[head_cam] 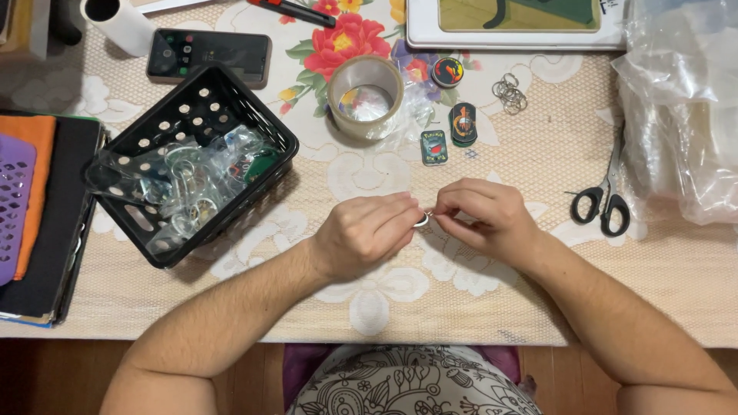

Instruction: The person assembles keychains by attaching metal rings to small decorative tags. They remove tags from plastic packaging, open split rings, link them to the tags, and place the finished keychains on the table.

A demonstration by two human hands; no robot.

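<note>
We hold a small metal ring [422,220] between our two hands, just above the middle of the desk [538,292]. Our left hand [367,233] pinches it from the left with narrowed fingertips, and our right hand [486,215] pinches it from the right, fingers curled tight; the two sets of fingertips nearly touch. Only a sliver of the ring shows between them, so we cannot tell which way it faces or where its long axis runs. Just beyond our hands lie a roll of clear tape [366,95], several small printed charms [434,147] and a cluster of spare rings [509,91]. A black basket [154,131] of bagged pieces sits to the left, and scissors [606,196] lie to the right.
</note>
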